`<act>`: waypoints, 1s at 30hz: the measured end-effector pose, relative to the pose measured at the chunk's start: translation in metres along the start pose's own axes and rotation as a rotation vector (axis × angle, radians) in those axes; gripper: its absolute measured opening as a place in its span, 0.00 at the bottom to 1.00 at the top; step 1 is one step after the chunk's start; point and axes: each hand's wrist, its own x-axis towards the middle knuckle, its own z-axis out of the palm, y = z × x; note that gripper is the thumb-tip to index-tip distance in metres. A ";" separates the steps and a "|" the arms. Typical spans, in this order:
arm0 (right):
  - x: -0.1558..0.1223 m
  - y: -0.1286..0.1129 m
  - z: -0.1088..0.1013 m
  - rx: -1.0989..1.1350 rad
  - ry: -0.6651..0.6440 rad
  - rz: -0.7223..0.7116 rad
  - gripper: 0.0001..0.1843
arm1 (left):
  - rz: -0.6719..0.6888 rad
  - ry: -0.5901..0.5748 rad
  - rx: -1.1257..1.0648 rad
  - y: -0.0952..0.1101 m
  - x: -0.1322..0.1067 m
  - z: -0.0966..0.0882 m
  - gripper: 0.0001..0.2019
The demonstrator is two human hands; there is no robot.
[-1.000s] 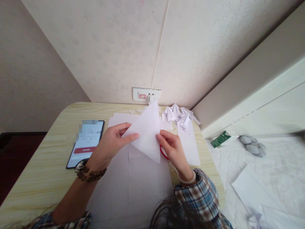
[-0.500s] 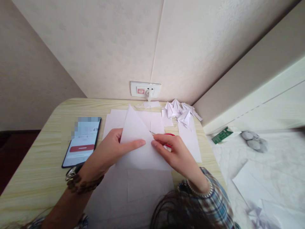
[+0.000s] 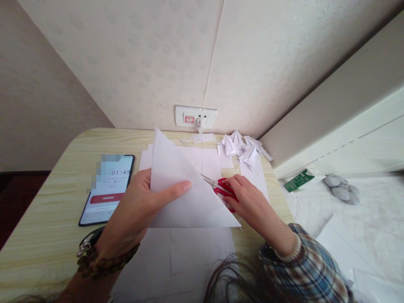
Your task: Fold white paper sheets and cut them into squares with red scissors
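Folded paper triangle (image 3: 181, 206), plain white and matte, no print visible, is up over the middle of the light wood-grain table (image 3: 47, 235), in front of the flat sheets there. Shape: one sharp corner points up, another runs out to the lower right, long straight slanted edge on the right, bottom edge nearly level; face smooth, faintly shaded, looks crisp rather than crumpled. Number of layers can't be told. Left hand (image 3: 139, 204) pinches it at the left side, thumb lying flat across the front face, other fingers mostly hidden behind, so grip closed on the paper. Right hand (image 3: 244, 198) is partly curled around the handles of the scissors (image 3: 216, 183) (red plastic loops, short silvery blades), fingers closed on them; exactly which fingers sit inside the loops is unclear. Blades point up-left, tips right at the slanted edge; contact with the paper can't be confirmed, nor how far the blades are spread. White paper sheets (image 3: 202, 252) lie underneath, overlapping. Pointed folded paper pieces (image 3: 248, 156) are heaped at the table's far right corner. Smartphone (image 3: 109, 198), lit screen with a red bar, lies left, just beside the left forearm.
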 end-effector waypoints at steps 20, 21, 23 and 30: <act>-0.015 -0.012 -0.051 0.728 0.236 0.033 0.16 | 0.006 -0.147 -0.104 -0.007 0.011 -0.007 0.07; -0.017 -0.016 -0.051 0.704 0.243 0.018 0.17 | 0.013 -0.128 -0.105 -0.006 0.010 -0.006 0.07; -0.019 -0.022 -0.053 0.671 0.264 -0.019 0.18 | 0.034 -0.077 -0.107 -0.004 0.006 -0.002 0.08; -0.022 -0.034 -0.064 0.536 0.278 -0.119 0.21 | 0.196 0.061 -0.145 -0.003 0.001 0.003 0.18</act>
